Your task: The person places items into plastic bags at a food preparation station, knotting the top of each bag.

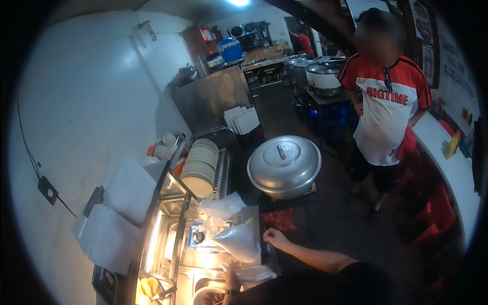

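Note:
My left hand is low over the lit steel food counter, beside a clear plastic packet. Something pale shows at its fingertips, too small to name; whether the fingers grip it is unclear. My right hand hangs by the counter's dark right edge, fingers loosely curled, with nothing visible in them. Between and beyond the hands lies a bulging clear plastic bag. A blue-and-white printed package sits left of it. Below my left hand, a bowl holds brown food, partly cut off by the frame.
A large lidded aluminium pot stands ahead. Stacked plates lean behind the glass-sided counter. White foam boxes pile at left. Yellow food pieces and tongs lie lower left. A person stands right, near red chairs.

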`<state>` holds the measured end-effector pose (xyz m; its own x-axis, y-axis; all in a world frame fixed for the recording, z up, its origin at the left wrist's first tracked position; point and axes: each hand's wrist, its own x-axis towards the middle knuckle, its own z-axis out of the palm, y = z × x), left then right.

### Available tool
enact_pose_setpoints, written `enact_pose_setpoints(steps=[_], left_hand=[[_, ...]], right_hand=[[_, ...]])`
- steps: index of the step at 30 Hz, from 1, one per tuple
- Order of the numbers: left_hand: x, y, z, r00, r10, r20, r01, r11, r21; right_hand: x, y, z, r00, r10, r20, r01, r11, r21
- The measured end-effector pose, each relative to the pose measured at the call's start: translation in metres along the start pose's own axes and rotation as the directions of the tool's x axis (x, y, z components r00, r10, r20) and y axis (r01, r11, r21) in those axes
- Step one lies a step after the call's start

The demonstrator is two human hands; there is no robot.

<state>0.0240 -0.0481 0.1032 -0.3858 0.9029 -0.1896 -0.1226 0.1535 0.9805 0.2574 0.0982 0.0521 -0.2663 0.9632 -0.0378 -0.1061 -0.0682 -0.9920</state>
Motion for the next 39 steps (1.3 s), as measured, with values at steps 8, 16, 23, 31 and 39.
enact_pose_setpoints(steps=[8,16,23,31,39], left_hand=[[-0.043,0.131,0.080,0.979,0.050,0.197,-0.044,0.998,-0.033],[-0.058,0.172,0.103,0.917,0.010,0.400,0.074,0.978,-0.195],[-0.056,0.170,0.106,0.971,0.050,0.236,-0.045,0.999,-0.025],[-0.047,0.149,0.106,0.964,0.139,0.225,-0.145,0.989,0.010],[-0.044,0.131,0.111,0.952,0.150,0.266,-0.224,0.934,0.277]], right_hand=[[-0.103,-0.172,0.009,0.837,-0.257,0.483,0.416,0.872,-0.257],[-0.107,-0.178,-0.011,0.945,-0.184,0.272,0.256,0.931,-0.261],[-0.110,-0.183,-0.010,0.886,-0.375,0.272,0.449,0.840,-0.304],[-0.120,-0.199,-0.004,0.927,-0.311,0.209,0.365,0.874,-0.320],[-0.128,-0.190,-0.015,0.957,-0.199,0.210,0.265,0.893,-0.363]])
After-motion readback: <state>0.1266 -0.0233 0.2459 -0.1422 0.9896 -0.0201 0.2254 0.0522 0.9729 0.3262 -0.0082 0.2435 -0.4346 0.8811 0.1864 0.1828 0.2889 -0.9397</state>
